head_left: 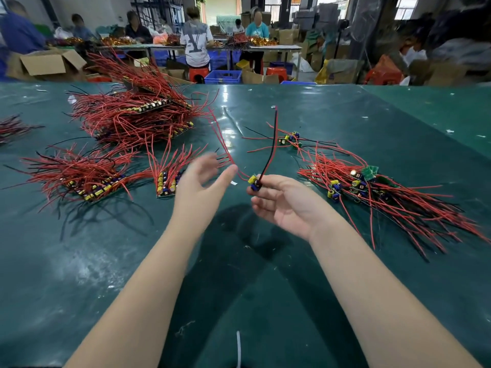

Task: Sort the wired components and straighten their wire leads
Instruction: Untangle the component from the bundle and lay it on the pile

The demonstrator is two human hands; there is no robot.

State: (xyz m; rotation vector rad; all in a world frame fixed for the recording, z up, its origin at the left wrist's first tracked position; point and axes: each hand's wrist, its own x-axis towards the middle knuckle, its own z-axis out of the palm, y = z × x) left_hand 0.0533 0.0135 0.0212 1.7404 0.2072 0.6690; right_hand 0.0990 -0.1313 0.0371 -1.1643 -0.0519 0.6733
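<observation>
My right hand (281, 200) pinches a small wired component (254, 182) with yellow and blue capacitors. Its red and black leads (271, 144) stand straight up together, and a second red lead (225, 144) curves away to the left. My left hand (204, 179) hovers just left of it, blurred, fingers straight and holding nothing. A neat row of components (166, 181) lies just left of my left hand. An untidy pile of components (372, 192) lies to the right on the green table (239, 261).
Two more sorted bundles lie at left (87, 179) and a large heap (132, 115) sits behind them. A few loose components (291, 139) lie beyond my hands. People work at tables with boxes and crates in the background.
</observation>
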